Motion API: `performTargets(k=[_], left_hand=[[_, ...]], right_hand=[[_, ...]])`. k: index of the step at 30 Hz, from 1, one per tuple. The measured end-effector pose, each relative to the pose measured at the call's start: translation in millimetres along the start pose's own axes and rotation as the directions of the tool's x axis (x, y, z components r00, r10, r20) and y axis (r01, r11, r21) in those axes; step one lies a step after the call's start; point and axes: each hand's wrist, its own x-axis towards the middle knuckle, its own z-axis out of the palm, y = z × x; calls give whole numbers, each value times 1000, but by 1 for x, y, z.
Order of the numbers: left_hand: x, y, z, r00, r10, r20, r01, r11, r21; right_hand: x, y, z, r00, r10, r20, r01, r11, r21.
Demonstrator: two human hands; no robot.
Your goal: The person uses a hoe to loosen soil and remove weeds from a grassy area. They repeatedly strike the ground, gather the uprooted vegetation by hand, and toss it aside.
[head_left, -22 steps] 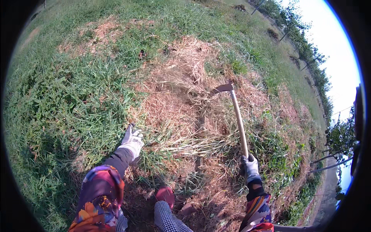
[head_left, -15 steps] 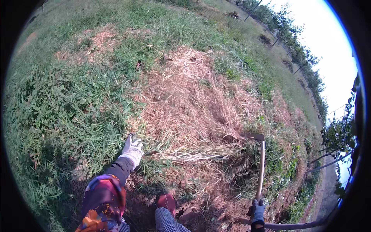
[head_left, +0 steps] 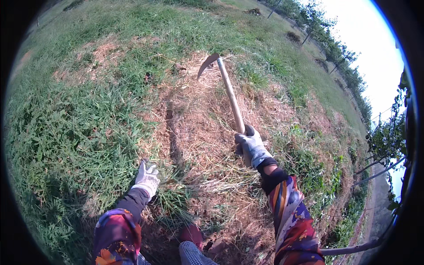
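My right hand (head_left: 252, 146), in a grey-white glove, is closed round the lower end of a sickle's (head_left: 231, 97) long wooden handle. Its dark curved blade is raised over the dry cut grass, pointing left. Low at the left, my left hand (head_left: 146, 179) wears a pale glove, its fingers curled in at the edge of the green grass (head_left: 106, 154). Blades of grass stick out beside it; what lies inside the fingers is partly hidden. A loose tuft of long grass (head_left: 173, 201) lies just right of that wrist.
Dry straw (head_left: 207, 128) covers the ground ahead, with taller weeds to the left. My reddish shoe (head_left: 191, 234) and a checked trouser leg show at the bottom. A grey pole or branch (head_left: 353, 248) lies at the lower right; trees (head_left: 333, 51) line the far right.
My right hand has swung the sickle up and left from the straw at the right, so the blade is now far ahead. My left hand has shifted only slightly.
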Motion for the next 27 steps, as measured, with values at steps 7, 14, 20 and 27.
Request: performTargets(k=[7, 14, 20, 27], left_hand=[[2, 4, 10, 995, -2, -97, -2, 999, -43], [-2, -1, 5, 997, 72, -15, -72, 997, 36], [-11, 6, 10, 992, 109, 60, -118, 669, 733], [-41, 14, 56, 997, 3, 78, 12, -994, -106]], right_hand=[[83, -3, 104, 963, -254, -91, 90, 619, -780], [50, 57, -5, 973, -79, -219, -10, 926, -377], [-43, 79, -103, 874, -388, -293, 70, 697, -713], [-208, 132, -238, 629, 226, -744, -308, 951, 28]])
